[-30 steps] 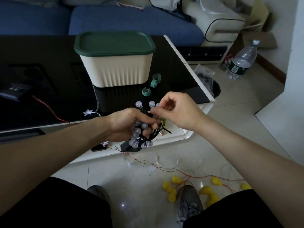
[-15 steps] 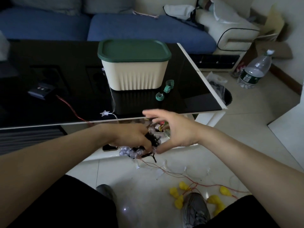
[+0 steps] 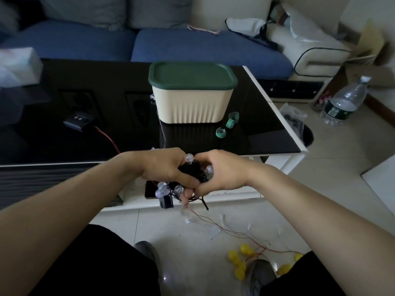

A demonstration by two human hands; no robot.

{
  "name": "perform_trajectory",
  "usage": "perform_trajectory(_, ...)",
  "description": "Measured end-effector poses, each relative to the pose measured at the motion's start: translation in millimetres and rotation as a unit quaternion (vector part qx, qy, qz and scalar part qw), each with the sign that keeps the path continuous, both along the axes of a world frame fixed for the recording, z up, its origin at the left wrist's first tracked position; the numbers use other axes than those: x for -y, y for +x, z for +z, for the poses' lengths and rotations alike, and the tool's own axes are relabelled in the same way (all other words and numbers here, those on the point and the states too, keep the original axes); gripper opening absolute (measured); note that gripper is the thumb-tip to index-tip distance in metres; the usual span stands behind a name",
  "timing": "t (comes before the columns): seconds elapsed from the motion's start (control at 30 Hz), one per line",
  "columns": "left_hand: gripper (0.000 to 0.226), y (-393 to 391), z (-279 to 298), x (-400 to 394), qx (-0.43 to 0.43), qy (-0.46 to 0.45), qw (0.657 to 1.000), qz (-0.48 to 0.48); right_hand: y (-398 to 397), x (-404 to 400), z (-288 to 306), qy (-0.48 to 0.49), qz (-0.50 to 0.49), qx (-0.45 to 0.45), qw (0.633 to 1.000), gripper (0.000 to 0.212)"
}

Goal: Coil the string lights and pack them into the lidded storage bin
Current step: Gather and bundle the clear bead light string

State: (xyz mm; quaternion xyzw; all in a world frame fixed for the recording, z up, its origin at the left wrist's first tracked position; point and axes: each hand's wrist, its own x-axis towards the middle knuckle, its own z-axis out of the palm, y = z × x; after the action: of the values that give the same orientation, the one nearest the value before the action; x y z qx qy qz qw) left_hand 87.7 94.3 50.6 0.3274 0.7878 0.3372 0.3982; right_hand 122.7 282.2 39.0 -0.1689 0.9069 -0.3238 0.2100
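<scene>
Left hand (image 3: 164, 167) curled tight around bundle of string lights (image 3: 192, 169), black wire with clear round bulbs; right hand (image 3: 222, 169) also curled, gripping same bundle from other side, thumbs nearly touching. Bundle held in air just in front of desk (image 3: 267, 124) near edge, over the floor. A few bulbs and a small black battery box (image 3: 166, 201) hang below left hand; loose black wire end dangles under right hand. Storage bin (image 3: 192, 103), cream ribbed body, sits on black glossy desk straight beyond hands, green lid (image 3: 192, 74) on it. Two green cable ties (image 3: 226, 126) lie just right of bin. Small black box with red wire (image 3: 78, 121) on desk left. Floor: thin copper wire with yellow bulbs (image 3: 237, 257) near grey shoe (image 3: 258, 276), water bottle (image 3: 344, 103) at right, blue sofa (image 3: 192, 45) behind desk.
</scene>
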Motion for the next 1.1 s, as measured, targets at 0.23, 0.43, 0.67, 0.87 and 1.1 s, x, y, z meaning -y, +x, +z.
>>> perform_trajectory(0.23, 0.038, -12.4, -9.6, 2.2, 0.02, 0.015, 0.991, 0.134, -14.2, -16.9, -7.7, -0.155, -0.033, 0.087, 0.984, 0.067)
perform_trajectory(0.43, 0.03, -17.8, -19.0, 4.9, 0.167, 0.076, 0.957, 0.224, -40.6, -59.2, -26.4, -0.028, -0.214, -0.146, 0.966, 0.035)
perform_trajectory(0.67, 0.037, -16.7, -19.5, -8.7, 0.092, 0.095, 0.958, 0.255, -73.8, -65.4, -51.7, 0.116, -0.21, -0.129, 0.962, 0.053)
perform_trajectory(0.87, 0.039, -12.3, -10.8, -22.2, 0.147, 0.205, 0.875, 0.413, -84.4, -59.1, -50.7, 0.125, -0.193, -0.181, 0.956, 0.031)
perform_trajectory(1.1, 0.038, -14.7, -6.8, -14.5, 0.24, 0.244, 0.798, 0.497, -81.1, -48.6, -52.3, 0.063, -0.138, -0.176, 0.973, 0.011)
